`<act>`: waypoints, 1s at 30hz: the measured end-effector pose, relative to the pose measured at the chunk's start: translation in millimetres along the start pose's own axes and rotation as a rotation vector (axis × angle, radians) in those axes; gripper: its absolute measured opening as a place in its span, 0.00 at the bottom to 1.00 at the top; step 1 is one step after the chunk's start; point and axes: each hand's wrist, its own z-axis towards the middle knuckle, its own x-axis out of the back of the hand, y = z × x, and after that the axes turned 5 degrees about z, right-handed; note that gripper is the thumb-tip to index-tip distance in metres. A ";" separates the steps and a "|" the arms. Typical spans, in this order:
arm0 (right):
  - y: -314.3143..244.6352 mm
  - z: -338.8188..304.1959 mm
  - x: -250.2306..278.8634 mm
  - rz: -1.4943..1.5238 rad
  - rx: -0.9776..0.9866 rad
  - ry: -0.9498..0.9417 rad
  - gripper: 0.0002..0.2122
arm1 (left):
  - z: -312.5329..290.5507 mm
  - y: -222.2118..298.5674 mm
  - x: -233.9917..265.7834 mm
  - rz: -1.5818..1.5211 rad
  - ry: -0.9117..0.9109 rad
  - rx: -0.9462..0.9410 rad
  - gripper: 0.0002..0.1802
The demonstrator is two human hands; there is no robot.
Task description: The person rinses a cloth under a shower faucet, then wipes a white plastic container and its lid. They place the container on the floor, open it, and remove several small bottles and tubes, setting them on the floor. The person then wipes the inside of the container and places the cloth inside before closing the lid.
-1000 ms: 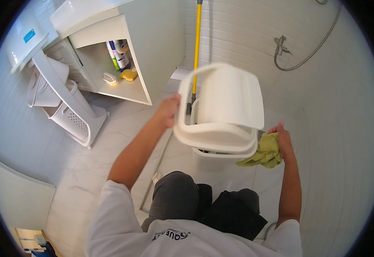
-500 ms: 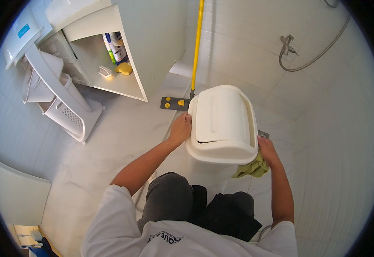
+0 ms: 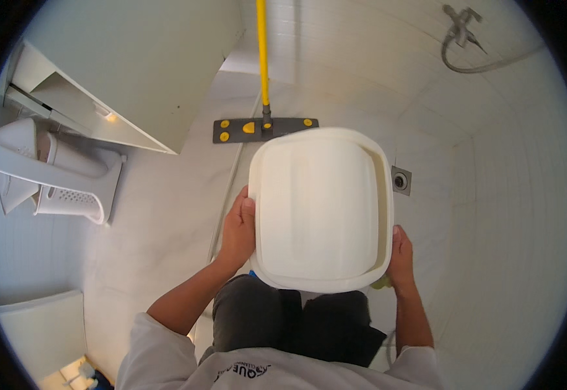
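Observation:
A cream-white swing-lid bin (image 3: 319,211) is held in front of my knees, its lid facing up. My left hand (image 3: 239,226) grips the left side, thumb near the rim. On the opposite side, my right hand (image 3: 399,255) is closed against the bin's wall, its fingers partly hidden. A bit of green cloth (image 3: 382,282) shows under the bin beside my right hand; whether the hand pinches it I cannot tell. The body of the bin is mostly hidden below its lid. A small blue patch peeks out near the lower left of the rim.
A flat mop head (image 3: 234,130) with a yellow pole (image 3: 263,58) lies just beyond the bin. A square floor drain (image 3: 401,181) is to the right. At left stand a white basket rack (image 3: 78,182) and an open cabinet (image 3: 101,117). A tap (image 3: 460,29) is on the far wall.
The bin has come nearer to my body and is more level under my view, both hands still on it. More of the mop head and the drain shows, and less of the green cloth.

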 end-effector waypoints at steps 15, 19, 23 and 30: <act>-88.9 122.1 -21.1 0.106 -0.456 0.138 0.24 | 6.6 26.2 -37.4 -0.331 0.369 0.443 0.19; -96.3 122.8 -24.0 -0.028 -0.274 0.092 0.24 | 12.0 37.9 -30.2 -0.332 0.366 0.502 0.18; -76.6 131.2 -18.9 -0.016 -0.357 0.089 0.24 | 15.1 37.1 -29.0 -0.161 0.355 0.706 0.20; -99.2 116.4 -22.4 0.053 -0.444 0.035 0.28 | -26.4 26.0 -31.1 -0.126 0.353 0.775 0.28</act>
